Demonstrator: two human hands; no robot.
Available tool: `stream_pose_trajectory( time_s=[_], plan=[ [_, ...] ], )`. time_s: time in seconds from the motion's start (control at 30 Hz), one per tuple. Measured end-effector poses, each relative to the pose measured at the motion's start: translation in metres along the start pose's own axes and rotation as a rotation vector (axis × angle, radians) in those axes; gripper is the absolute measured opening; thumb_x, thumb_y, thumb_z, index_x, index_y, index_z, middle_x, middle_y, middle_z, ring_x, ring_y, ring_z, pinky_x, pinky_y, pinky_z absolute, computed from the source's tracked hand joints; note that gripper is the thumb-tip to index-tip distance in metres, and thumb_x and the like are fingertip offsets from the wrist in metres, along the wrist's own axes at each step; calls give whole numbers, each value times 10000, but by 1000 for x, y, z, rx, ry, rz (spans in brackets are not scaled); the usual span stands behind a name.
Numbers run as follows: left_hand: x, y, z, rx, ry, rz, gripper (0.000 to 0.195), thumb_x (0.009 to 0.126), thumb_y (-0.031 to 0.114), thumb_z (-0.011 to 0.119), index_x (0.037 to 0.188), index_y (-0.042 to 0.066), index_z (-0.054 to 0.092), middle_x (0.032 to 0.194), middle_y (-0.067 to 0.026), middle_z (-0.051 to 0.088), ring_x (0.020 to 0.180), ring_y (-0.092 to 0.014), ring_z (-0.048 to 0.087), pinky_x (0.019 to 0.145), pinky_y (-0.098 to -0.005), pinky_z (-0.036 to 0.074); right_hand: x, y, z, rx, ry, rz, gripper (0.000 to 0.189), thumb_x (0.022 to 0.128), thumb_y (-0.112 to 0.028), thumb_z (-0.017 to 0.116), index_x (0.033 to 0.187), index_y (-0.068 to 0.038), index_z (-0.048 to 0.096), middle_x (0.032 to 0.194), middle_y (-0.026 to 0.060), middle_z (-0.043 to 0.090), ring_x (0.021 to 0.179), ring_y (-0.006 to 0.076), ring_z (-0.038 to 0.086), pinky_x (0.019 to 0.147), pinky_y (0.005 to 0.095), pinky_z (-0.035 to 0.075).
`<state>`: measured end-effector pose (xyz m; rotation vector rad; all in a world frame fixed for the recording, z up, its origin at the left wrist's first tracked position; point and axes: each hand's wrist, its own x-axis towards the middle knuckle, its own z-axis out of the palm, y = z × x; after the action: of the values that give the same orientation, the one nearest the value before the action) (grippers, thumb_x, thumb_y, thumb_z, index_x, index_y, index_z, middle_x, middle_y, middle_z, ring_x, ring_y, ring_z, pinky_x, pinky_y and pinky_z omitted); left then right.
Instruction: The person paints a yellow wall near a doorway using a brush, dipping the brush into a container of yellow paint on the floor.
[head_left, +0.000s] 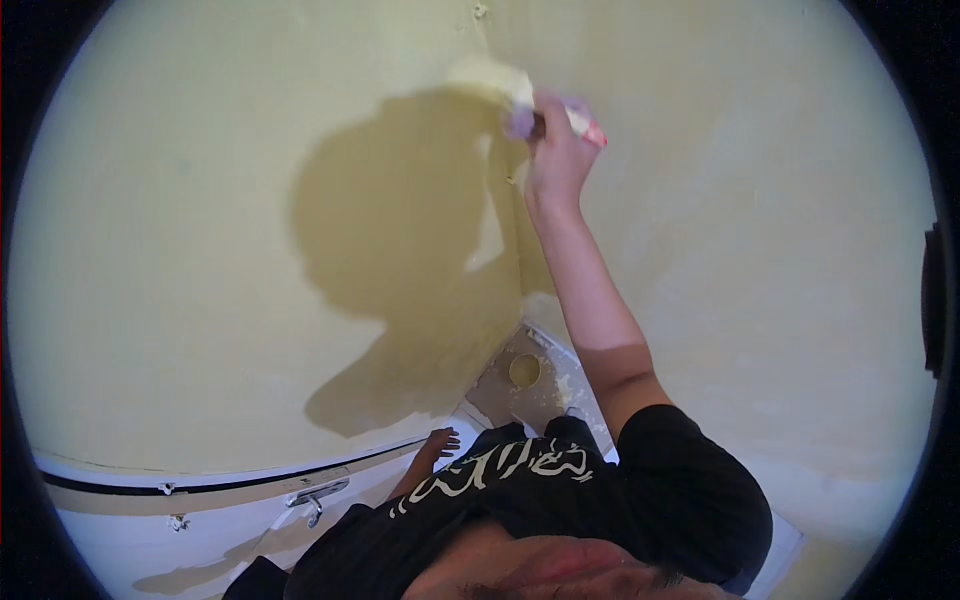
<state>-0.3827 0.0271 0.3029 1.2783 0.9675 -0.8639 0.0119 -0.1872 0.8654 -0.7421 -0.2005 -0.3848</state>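
Observation:
My right hand (561, 142) is raised to the corner where two pale yellow walls meet, its fingers closed round what looks like a paintbrush (495, 84). The brush is blurred. It has a pale yellowish head, purple parts near my fingers and a red end to the handle. Its head is at the left wall (180, 247), close to the corner; whether it touches cannot be told. Low at my side hangs my left hand (446, 442), with fingers apart and nothing in it. A round container (525, 371) with yellowish contents stands on the floor below.
Splashed grey sheeting (499, 375) covers the floor in the corner. At lower left is a white door (225, 517) with a metal lever handle (315, 496). The right wall (765, 262) looks patchy. My shadow (397, 210) falls on the left wall.

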Motion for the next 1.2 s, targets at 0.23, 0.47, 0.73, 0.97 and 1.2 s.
stream_pose_trajectory(
  time_s=[0.23,0.47,0.73,0.97,1.2],
  plan=[
    [-16,36,13,83,-15,5,425,977,437,457,1191,105,614,1106,-111,666,990,-259,657,826,-490,486,24,37,-6,-42,-99,-21,113,899,-95,630,899,6,579,748,97,651,637,187,662,602,333,555],
    [-12,43,12,67,-24,-14,423,968,449,478,1175,111,625,1077,-91,676,975,-242,665,811,-471,492,-34,68,-90,-133,161,227,91,914,-80,625,894,3,595,757,82,657,650,169,671,588,300,566],
    [22,50,4,142,-33,-37,421,960,450,496,1175,111,623,1051,-89,676,965,-245,664,801,-460,496,-4,48,-23,61,7,77,141,924,-112,652,980,13,616,831,115,678,699,196,689,639,320,580],
    [16,70,0,170,-42,-19,414,956,445,503,1161,106,624,1013,-96,679,942,-246,665,789,-462,499,-48,90,-112,-200,154,342,121,916,-98,651,950,17,630,814,101,673,701,187,686,648,324,586],
    [4,71,-3,195,-44,13,407,952,440,510,1147,101,625,974,-102,681,919,-247,667,776,-463,502,-43,70,-86,-79,108,197,115,914,-94,653,953,14,646,818,111,675,705,195,686,652,328,588]
  ],
)
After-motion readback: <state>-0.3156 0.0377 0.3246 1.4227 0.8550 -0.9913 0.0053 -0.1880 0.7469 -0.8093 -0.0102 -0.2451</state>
